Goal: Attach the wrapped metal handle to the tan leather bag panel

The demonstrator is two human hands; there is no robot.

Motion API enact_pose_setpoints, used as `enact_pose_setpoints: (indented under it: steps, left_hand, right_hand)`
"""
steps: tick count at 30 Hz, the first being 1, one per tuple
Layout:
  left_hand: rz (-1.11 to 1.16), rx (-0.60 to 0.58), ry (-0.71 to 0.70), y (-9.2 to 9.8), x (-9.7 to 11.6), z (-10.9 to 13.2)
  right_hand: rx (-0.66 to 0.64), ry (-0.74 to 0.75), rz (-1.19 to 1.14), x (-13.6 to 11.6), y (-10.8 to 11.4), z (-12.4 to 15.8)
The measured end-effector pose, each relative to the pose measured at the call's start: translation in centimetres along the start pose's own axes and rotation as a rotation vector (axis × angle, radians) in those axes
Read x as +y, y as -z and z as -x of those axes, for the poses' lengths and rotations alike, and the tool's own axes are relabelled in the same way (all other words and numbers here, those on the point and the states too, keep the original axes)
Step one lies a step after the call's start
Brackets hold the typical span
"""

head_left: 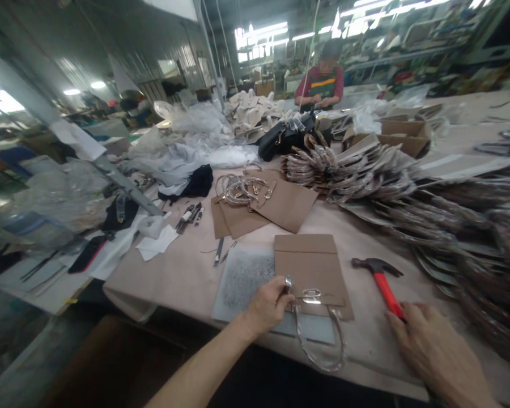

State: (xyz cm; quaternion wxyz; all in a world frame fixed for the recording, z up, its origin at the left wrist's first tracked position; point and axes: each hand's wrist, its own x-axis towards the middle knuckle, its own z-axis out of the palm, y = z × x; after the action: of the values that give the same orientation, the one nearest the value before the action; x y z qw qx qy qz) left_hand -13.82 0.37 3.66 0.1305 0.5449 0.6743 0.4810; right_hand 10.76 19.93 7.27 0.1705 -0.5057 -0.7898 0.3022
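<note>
The right hand (437,351) is gripping the hammer with a red handle and dark metal head (383,287); its long handle is slanting, and its head is pointing forward and left from that hand. The left hand (268,306) is pinching a small shiny silver metal piece (288,282). A flat brown panel (306,265) is lying just right of the left hand, its clear-wrapped loop (309,352) curving nearer.

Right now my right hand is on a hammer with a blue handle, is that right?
Not quite: the head view shows that the hammer has a red handle, not a blue one. Your right hand is indeed on it.
</note>
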Motion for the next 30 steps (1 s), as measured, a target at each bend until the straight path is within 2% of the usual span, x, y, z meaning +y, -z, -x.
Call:
enact_pose_setpoints:
  steps: [1,5,9,11,12,14,16,18,20,23,27,30]
  left_hand:
    - [-0.012,0.002,0.006,0.0,-0.1,0.1]
    - [-0.039,-0.009,0.023,0.0,-0.4,0.2]
    - [-0.13,-0.054,-0.088,0.2,-0.3,0.2]
    - [-0.126,-0.122,-0.15,0.2,-0.2,0.1]
    - [-0.095,-0.117,-0.129,0.1,-0.2,0.0]
    - [0.024,0.006,0.059,0.0,-0.4,0.0]
    - [0.209,0.209,0.327,0.1,-0.7,0.1]
    - [0.357,0.308,0.474,0.6,-0.9,0.3]
    - [0.377,0.312,0.464,1.2,-0.7,0.5]
    - [0.377,0.292,0.4,1.7,0.9,0.2]
    - [0.552,0.255,0.362,0.8,3.7,-1.4]
    - [0.617,0.165,0.366,-0.3,4.9,-2.6]
  right_hand:
    - [-0.018,0.009,0.019,-0.5,-0.8,-0.2]
    - [-0.232,-0.028,-0.04,-2.4,-5.1,-0.8]
    - [-0.209,-0.075,-0.07,-2.5,-7.6,-1.2]
    - [-0.208,-0.091,-0.108,-2.2,-7.7,-1.2]
    - [-0.218,-0.098,-0.137,-2.1,-7.6,-1.2]
    - [-0.259,-0.112,-0.218,-2.0,-7.5,-0.9]
    - [-0.312,-0.126,-0.323,-2.1,-7.5,-0.5]
    - [-0.346,-0.137,-0.426,-2.3,-7.6,0.0]
    - [-0.354,-0.146,-0.508,-2.6,-7.6,0.4]
    - [-0.407,-0.142,-0.644,-3.7,-7.3,1.1]
    - [-0.548,-0.142,-0.902,-5.7,-6.9,2.2]
    - [-0.519,-0.13,-0.835,-6.7,-7.1,3.0]
